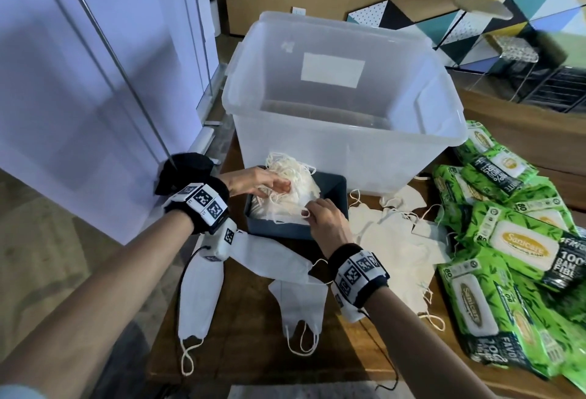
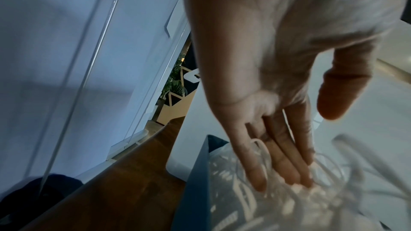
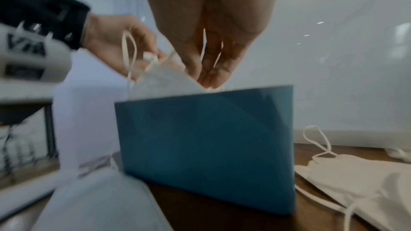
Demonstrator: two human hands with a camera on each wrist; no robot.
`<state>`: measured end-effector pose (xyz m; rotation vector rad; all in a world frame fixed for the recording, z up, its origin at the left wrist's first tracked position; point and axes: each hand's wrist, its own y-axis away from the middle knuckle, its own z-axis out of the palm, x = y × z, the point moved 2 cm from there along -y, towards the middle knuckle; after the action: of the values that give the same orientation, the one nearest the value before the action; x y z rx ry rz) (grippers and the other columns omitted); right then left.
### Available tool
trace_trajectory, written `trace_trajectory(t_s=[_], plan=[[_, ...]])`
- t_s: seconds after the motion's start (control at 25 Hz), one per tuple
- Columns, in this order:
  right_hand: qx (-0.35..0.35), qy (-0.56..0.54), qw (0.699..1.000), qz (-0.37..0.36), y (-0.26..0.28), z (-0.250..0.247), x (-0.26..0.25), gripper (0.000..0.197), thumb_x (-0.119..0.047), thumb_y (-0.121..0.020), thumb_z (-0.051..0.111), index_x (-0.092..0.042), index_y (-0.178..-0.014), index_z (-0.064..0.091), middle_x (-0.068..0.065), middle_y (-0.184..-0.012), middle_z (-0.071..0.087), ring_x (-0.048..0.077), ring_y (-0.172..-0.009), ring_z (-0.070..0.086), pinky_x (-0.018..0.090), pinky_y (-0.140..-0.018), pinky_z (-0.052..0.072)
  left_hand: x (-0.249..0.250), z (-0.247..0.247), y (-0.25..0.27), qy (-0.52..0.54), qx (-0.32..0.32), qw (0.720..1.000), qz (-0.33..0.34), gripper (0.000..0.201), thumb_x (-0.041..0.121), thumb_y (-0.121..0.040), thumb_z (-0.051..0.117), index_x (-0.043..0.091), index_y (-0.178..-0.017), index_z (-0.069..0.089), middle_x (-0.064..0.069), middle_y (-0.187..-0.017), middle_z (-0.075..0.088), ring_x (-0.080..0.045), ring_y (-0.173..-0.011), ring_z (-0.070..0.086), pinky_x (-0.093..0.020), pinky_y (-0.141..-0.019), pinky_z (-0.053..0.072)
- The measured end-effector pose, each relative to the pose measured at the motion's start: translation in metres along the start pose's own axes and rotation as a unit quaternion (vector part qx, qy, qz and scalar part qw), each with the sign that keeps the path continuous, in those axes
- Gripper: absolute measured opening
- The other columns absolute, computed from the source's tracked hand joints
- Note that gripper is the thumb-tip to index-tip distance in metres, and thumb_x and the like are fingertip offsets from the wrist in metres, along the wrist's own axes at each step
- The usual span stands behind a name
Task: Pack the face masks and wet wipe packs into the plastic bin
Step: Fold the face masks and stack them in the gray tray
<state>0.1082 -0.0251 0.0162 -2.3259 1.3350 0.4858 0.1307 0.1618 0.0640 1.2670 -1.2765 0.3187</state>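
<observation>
Small dark blue box (image 1: pixel 329 205) on the wooden counter (image 1: pixel 247 329), just in front of the clear plastic bin (image 1: pixel 342 132) and close against its near wall. Heaped above the box's rim: a stack of cream face masks (image 1: pixel 295 183) with tangled ear loops. Inside of the clear bin seen only through its frosted walls; contents cannot be told.

Left hand (image 1: pixel 257 181) laid on the stack from the left, fingers (image 2: pixel 280 164) straight and pressed flat on the masks and loops, thumb held apart. Right hand (image 1: pixel 329 218) at the box's near right rim, fingertips (image 3: pixel 211 75) drawn together and pinching the edge of one mask in the stack.

Loose on the counter: three white face masks (image 1: pixel 196 297) by the near-left edge, one under the left wrist, one hanging partly over the counter's edge; cream masks (image 1: pixel 390 240) spread to the right of the blue box, touching the green wet wipe packs (image 1: pixel 507 240). Packs piled in an overlapping heap along the right side, up to the bin's right corner.

Bare counter only in a narrow strip in front of the blue box, between the white masks and the right forearm. Left counter edge close beside the box, with a white wall panel (image 1: pixel 79 81) beyond it.
</observation>
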Motion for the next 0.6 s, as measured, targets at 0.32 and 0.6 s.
trace_trajectory(t_s=[0.32, 0.6], plan=[[-0.089, -0.049, 0.992, 0.076, 0.011, -0.007, 0.012, 0.019, -0.010, -0.083, 0.065, -0.001, -0.099, 0.062, 0.009, -0.105, 0.062, 0.026, -0.102, 0.052, 0.026, -0.076, 0.036, -0.030, -0.012, 0.059, 0.115, 0.349, 0.911, 0.185, 0.037, -0.011, -0.093, 0.035, 0.011, -0.105, 0.062, 0.008, -0.102, 0.069, -0.007, -0.099, 0.063, -0.019, -0.084, 0.052], [-0.113, -0.124, 0.973, 0.156, -0.002, -0.010, 0.018, 0.010, -0.005, -0.084, 0.062, -0.004, -0.087, 0.072, 0.009, -0.089, 0.071, 0.013, -0.080, 0.055, 0.020, -0.072, 0.039, -0.112, 0.045, 0.080, -0.034, 0.398, 0.912, -0.095, 0.040, 0.007, -0.094, 0.053, 0.000, -0.133, 0.048, -0.019, -0.129, 0.056, -0.032, -0.120, 0.053, -0.034, -0.098, 0.038]])
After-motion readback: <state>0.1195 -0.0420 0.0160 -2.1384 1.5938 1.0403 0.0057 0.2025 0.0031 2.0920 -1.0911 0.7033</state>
